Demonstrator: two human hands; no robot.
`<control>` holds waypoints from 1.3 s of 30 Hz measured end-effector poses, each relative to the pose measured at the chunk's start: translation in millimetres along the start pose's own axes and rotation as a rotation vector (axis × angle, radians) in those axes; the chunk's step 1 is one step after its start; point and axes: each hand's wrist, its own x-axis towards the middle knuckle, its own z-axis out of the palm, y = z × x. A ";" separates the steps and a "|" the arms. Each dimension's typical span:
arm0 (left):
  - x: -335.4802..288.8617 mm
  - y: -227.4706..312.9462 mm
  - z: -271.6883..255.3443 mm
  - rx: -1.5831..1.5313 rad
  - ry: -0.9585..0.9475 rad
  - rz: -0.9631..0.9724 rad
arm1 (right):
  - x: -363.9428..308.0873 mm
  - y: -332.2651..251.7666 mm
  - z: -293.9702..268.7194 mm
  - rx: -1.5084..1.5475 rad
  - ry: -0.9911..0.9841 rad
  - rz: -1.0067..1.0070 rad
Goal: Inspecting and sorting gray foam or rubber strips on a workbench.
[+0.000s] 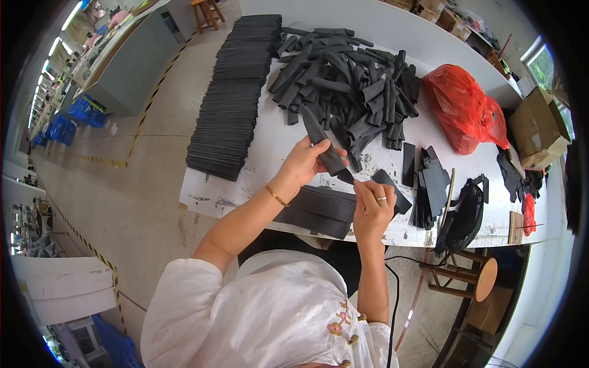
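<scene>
A long black fabric-like sleeve [321, 142] slants over the table, with my left hand [300, 162] closed round it, thumb on top. My right hand [373, 208], wearing a ring, is pinched at the pointed black end [346, 177] sticking out of the sleeve's lower end. Whether that end is an insert or part of the sleeve is hard to tell. Below both hands, flat black strips [316, 210] lie along the near table edge. Another black piece [392, 190] lies partly behind my right hand. Past the sleeve is a loose heap of curled black pieces [337, 83].
A long, neat stack of black pieces [230, 92] lines the table's left side. To the right are flat black pieces [433, 184], a red plastic bag [457, 107], a black bag-like item [464, 218] and a cardboard box [540, 129]. A wooden stool [488, 279] and black cable [396, 300] are below.
</scene>
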 end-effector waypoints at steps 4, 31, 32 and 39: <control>-7.7 -1.0 7.6 -0.056 -0.035 0.014 | -0.2 -2.4 2.3 -0.086 0.014 -0.062; -43.8 -14.9 33.1 -0.161 -0.223 0.222 | -2.0 -19.7 -2.4 0.314 -0.209 0.090; -45.6 -22.4 38.7 -0.223 -0.212 0.166 | -0.3 -23.0 0.4 0.318 -0.212 0.091; -42.8 -25.6 31.2 -0.206 -0.184 0.090 | 0.5 -18.5 1.4 0.310 -0.220 0.101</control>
